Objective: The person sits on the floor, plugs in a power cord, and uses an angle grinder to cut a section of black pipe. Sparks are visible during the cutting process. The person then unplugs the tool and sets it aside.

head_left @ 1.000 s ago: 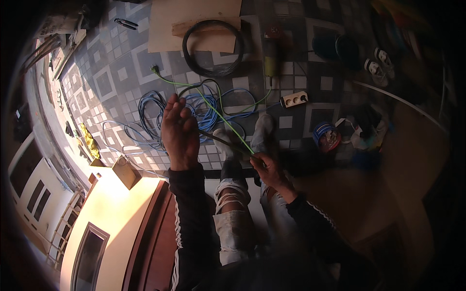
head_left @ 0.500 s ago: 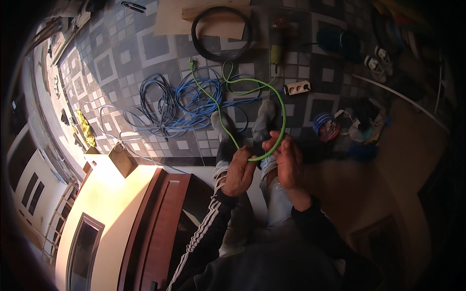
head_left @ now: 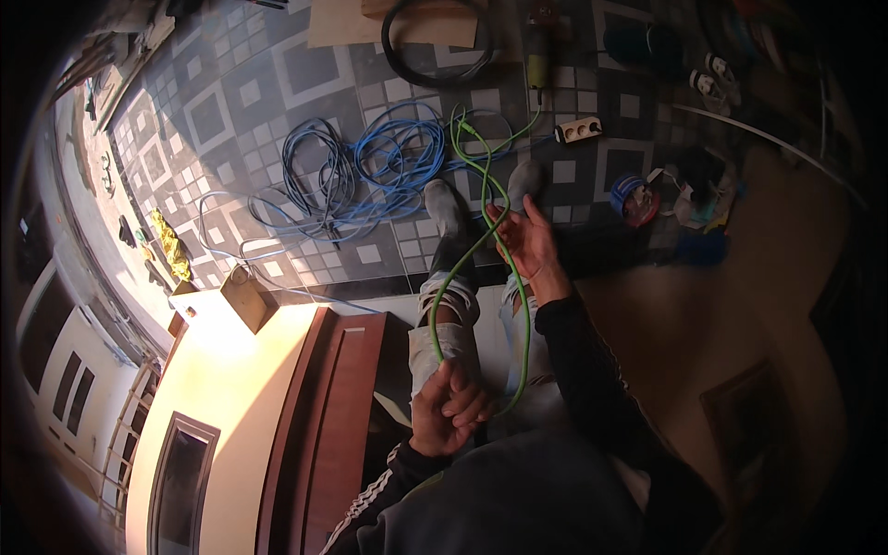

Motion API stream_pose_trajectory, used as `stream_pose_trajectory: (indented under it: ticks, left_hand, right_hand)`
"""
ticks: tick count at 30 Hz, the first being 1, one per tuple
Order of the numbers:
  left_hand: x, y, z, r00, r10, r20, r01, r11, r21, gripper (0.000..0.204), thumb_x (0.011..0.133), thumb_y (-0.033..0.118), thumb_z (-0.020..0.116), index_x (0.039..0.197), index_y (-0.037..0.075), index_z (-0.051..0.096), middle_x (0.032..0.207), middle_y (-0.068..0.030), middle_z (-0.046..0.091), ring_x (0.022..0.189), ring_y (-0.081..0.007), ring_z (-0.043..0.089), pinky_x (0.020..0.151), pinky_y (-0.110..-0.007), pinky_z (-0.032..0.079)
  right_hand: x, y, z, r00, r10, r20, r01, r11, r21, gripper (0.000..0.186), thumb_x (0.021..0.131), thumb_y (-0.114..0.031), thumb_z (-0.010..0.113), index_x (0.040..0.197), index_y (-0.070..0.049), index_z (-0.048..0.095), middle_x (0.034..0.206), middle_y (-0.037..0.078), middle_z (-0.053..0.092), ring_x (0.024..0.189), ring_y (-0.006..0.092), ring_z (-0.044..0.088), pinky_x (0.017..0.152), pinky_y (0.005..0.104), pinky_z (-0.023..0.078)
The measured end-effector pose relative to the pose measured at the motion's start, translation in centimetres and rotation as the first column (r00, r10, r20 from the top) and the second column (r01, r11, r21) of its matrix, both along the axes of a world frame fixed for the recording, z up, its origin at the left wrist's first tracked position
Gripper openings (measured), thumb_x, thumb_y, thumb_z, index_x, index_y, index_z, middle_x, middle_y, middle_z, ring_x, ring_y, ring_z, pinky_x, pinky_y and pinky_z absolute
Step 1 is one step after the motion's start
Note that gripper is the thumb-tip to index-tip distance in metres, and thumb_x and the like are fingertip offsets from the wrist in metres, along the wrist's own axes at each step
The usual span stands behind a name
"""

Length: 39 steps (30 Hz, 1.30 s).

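My left hand is low in front of my body, fingers curled round a green cable. Ahead and to the right, my right hand is open, palm up, with thumb and fingers apart. The cable runs across its fingers without being gripped. Between the hands the cable forms a long loop that crosses itself beside the right fingertips. Its plug end lies beyond, near the floor. Another stretch leads towards a yellow-green and black power tool at the far side.
Tangled blue cable and a darker coil lie on the tiled floor ahead of my feet. A white socket strip is at right, a black coil far ahead by boards. A blue-rimmed tub and sandals lie right.
My left hand has drawn back towards my body with the cable. My right hand has moved forward and opened. The single wide loop has become a long crossed one, and the plug end has shifted right.
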<state>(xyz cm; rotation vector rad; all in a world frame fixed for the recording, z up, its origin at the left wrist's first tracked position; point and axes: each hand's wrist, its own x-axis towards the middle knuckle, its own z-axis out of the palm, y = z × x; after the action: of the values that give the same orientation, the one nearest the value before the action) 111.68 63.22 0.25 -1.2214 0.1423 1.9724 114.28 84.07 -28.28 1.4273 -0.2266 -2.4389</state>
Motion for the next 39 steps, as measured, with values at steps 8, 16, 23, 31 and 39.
stream_pose_trajectory:
  ticks: [8, 16, 23, 31, 39]
  left_hand:
    - [3.5, 5.9, 2.0, 0.994, -0.100, -0.036, 0.106, 0.921, 0.376, 0.037, 0.115, 0.038, 0.038, 0.095, 0.010, 0.052, 0.058, 0.0044, 0.032, 0.049, -0.0091, 0.032, 0.057, -0.030, 0.033]
    - [4.4, 11.0, 1.0, 0.956, -0.208, -0.207, 0.244, 0.955, 0.167, 0.041, 0.115, 0.040, 0.037, 0.095, 0.008, 0.053, 0.061, 0.0023, 0.036, 0.051, -0.0116, 0.038, 0.066, -0.033, 0.047]
    - [3.8, 14.0, -2.7, 0.825, -0.494, -0.276, 0.523, 0.851, 0.040, 0.046, 0.113, 0.044, 0.042, 0.108, 0.003, 0.062, 0.072, -0.0018, 0.050, 0.069, -0.0157, 0.055, 0.081, -0.034, 0.051]
    - [0.9, 9.4, -13.6, -0.016, -0.944, -0.330, 0.711, 0.222, -0.667, 0.053, 0.112, 0.046, 0.046, 0.123, -0.002, 0.065, 0.101, -0.0177, 0.071, 0.096, -0.0312, 0.068, 0.090, -0.039, 0.050]
    - [-0.6, -3.1, -37.2, -0.290, -0.957, 0.011, 0.164, -0.061, -0.984, 0.042, 0.102, 0.037, 0.060, 0.122, 0.000, 0.067, 0.113, -0.0248, 0.069, 0.104, -0.0454, 0.067, 0.091, -0.050, 0.052]
  right_hand:
    - [3.3, 1.2, 2.0, 0.858, 0.437, 0.269, -0.447, 0.894, -0.028, 0.044, 0.095, -0.048, 0.075, 0.111, -0.011, 0.059, 0.097, 0.008, 0.071, 0.063, 0.0111, 0.064, 0.049, 0.0270, 0.050]
    - [10.5, 9.6, 2.0, 0.932, 0.156, 0.328, -0.213, 0.966, 0.146, 0.038, 0.103, -0.046, 0.064, 0.106, -0.008, 0.064, 0.073, 0.000, 0.063, 0.043, 0.0066, 0.046, 0.038, 0.0233, 0.034]
    - [12.5, 13.8, 2.8, 0.915, 0.127, 0.383, -0.243, 0.931, 0.272, 0.044, 0.100, -0.054, 0.065, 0.117, -0.013, 0.060, 0.073, -0.001, 0.060, 0.043, 0.0070, 0.043, 0.038, 0.0242, 0.027]
    - [14.4, 17.7, -3.7, 0.760, 0.285, 0.584, -0.607, 0.631, 0.482, 0.039, 0.104, -0.045, 0.063, 0.126, -0.013, 0.062, 0.072, -0.006, 0.050, 0.053, 0.0064, 0.041, 0.044, 0.0252, 0.030]
    - [15.6, 27.4, -14.0, 0.240, 0.117, 0.964, -0.689, -0.679, 0.254, 0.049, 0.102, -0.032, 0.064, 0.140, -0.005, 0.052, 0.102, 0.010, 0.061, 0.088, 0.0258, 0.061, 0.075, 0.0418, 0.052]
